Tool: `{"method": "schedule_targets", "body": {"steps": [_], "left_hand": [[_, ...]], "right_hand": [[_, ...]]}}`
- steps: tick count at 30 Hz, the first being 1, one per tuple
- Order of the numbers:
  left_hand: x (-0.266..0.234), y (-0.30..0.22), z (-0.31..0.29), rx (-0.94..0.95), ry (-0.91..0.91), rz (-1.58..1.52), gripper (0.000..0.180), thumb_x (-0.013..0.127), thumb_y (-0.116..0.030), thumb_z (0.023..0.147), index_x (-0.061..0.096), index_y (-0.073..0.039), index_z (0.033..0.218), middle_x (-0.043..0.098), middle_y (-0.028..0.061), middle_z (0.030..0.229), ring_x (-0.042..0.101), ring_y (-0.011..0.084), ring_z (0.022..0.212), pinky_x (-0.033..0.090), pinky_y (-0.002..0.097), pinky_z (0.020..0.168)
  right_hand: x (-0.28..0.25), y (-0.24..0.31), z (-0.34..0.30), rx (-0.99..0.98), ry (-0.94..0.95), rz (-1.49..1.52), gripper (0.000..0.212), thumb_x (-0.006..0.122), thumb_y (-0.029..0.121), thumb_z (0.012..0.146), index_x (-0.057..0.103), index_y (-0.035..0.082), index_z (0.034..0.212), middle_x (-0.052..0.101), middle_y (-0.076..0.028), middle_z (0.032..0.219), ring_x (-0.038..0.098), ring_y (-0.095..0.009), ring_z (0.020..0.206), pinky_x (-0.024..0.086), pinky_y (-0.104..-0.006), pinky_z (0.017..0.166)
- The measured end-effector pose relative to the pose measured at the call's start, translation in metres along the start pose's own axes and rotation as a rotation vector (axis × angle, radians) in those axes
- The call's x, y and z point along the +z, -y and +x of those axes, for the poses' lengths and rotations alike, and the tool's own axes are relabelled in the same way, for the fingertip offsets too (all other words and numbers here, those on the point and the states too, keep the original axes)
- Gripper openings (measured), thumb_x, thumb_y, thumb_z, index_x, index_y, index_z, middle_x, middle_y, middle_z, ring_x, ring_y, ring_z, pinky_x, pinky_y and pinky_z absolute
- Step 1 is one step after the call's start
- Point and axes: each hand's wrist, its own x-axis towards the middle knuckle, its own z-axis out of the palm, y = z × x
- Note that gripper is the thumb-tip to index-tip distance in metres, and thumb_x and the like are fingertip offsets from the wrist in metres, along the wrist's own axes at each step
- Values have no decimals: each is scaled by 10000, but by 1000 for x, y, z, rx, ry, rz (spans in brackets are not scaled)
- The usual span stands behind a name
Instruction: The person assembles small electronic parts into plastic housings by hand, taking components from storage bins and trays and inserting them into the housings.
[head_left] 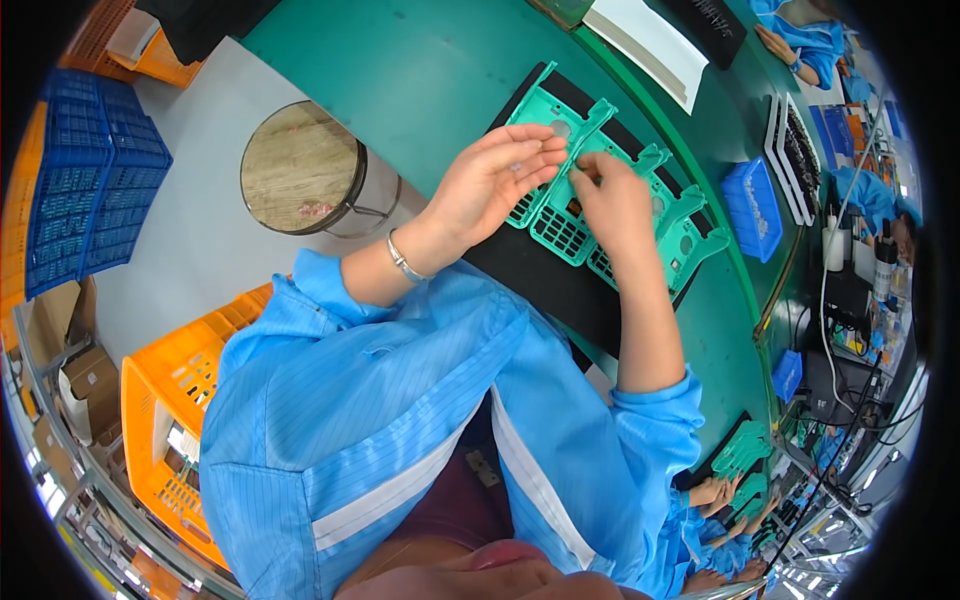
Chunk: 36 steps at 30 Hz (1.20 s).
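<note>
Green plastic housings with gridded openings (562, 232): side by side on the flat black mat (522, 256), probably for easy reach.
Bare left hand (492, 182): palm up, fingers loosely released (perhaps for cupping something small).
Bare right hand (616, 204): fingers bunched at a housing; their grasp, I cannot tell.
Mat's left edge: smooth green bench (345, 55) extends beyond.

nothing can be read, the white marks (713, 15) on the black panel (710, 36) being too small.
</note>
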Motion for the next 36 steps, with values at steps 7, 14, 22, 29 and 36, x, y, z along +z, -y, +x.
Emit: {"method": "schedule_targets", "body": {"steps": [7,14,22,29,36], "left_hand": [[3,0,2,7,70,15,327,469,-117,927,461,45,1211,517,171,1212,503,242,1152,412,355,1000],[9,6,-2,0,81,19,411,454,-164,934,390,35,1289,462,178,1291,468,243,1196,396,360,1012],[8,7,-5,-78,144,63,468,404,-239,963,331,-3,1360,434,153,1330,434,202,1211,345,347,1024],[8,5,-8,-90,164,48,492,395,-275,971,306,-16,1379,432,141,1333,441,187,1180,348,342,1005],[11,6,-11,-71,177,87,509,418,-275,959,297,-38,1393,403,136,1362,398,202,1225,298,373,1040]], "right_hand": [[14,-4,-30,-323,-239,-86,273,549,20,783,633,19,1043,590,-123,973,593,-295,847,500,-361,706],[0,-1,-32,-295,-167,-129,236,561,36,792,647,45,1011,603,-106,980,607,-268,833,506,-356,704],[-1,32,-34,-338,-307,224,100,625,107,800,638,58,886,630,-81,875,619,-253,708,503,-323,599],[0,39,-30,-379,-322,63,59,611,117,804,611,64,829,608,-71,802,606,-254,676,486,-364,561],[1,50,-32,-288,-268,-49,114,606,165,811,591,54,788,612,-89,758,610,-272,655,481,-389,543]]}}
